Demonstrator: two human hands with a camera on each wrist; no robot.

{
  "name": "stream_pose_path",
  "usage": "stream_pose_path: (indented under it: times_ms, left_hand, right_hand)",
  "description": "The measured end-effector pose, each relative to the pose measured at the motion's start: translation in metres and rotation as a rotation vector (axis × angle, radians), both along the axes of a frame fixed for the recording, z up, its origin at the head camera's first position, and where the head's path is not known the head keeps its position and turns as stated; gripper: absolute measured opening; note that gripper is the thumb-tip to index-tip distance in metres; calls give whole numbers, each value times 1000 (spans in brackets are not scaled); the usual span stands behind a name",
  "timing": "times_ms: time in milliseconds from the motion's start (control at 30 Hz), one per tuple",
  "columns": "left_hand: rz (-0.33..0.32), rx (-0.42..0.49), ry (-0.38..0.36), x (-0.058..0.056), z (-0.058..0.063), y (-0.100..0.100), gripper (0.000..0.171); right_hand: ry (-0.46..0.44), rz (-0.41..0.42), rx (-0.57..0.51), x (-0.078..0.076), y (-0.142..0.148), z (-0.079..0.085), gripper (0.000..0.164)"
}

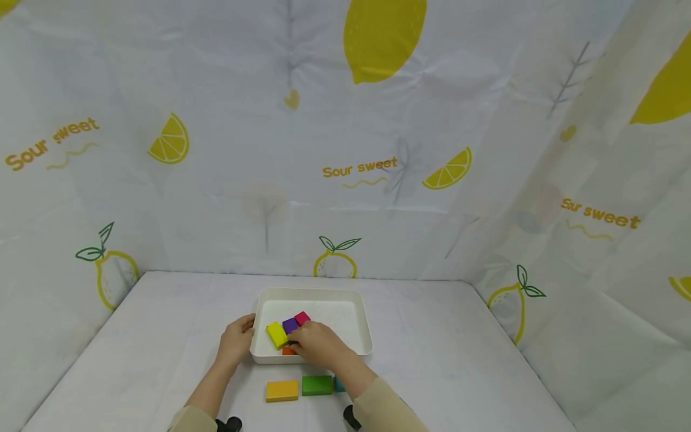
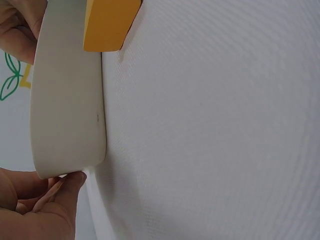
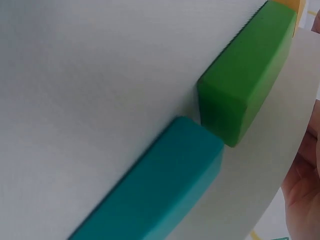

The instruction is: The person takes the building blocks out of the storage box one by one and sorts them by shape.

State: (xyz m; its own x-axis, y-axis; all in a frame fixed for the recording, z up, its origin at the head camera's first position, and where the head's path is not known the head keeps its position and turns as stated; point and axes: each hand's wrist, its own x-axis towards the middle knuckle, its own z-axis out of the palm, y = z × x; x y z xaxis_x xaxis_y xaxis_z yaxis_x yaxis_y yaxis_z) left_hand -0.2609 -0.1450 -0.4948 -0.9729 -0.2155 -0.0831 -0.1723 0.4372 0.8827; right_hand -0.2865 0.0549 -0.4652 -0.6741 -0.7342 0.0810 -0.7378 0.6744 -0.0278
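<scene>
My left hand (image 1: 236, 341) is at the left side of a white rectangular tray (image 1: 351, 294), thumb and fingers gripping its edge near the corner in the left wrist view. Over the tray's near part, my right hand (image 1: 320, 344) reaches in with bent fingers among the blocks. Around its fingertips lie a yellow block (image 1: 277, 335), a purple block (image 1: 290, 325), a magenta block (image 1: 302, 317) and a partly covered orange-red block (image 1: 288, 351). Something dark shows beneath the fingers; I cannot tell whether they pinch it.
In front of the tray stand an orange-yellow block (image 1: 282, 391), a green block (image 1: 317, 385) and a teal block (image 3: 160, 180), in a row. My right forearm partly covers the teal one in the head view. A lemon-print curtain (image 1: 243, 150) hangs behind the white table (image 1: 432, 336).
</scene>
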Motion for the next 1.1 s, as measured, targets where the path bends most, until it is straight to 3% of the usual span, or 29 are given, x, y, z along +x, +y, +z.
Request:
stream_pose_path:
  times_ms: [367, 600, 900, 1100]
  left_hand:
    - [7, 20, -7, -1, 1, 0, 46]
    - [3, 25, -12, 0, 2, 0, 46]
    - [1, 23, -6, 1, 0, 0, 46]
    - [5, 25, -5, 0, 0, 0, 46]
  right_hand:
    - [-12, 3, -18, -1, 12, 4, 16]
    - [23, 14, -31, -4, 23, -3, 17]
    - [4, -50, -74, -2, 38, -1, 19]
    - [34, -50, -90, -4, 47, -2, 18]
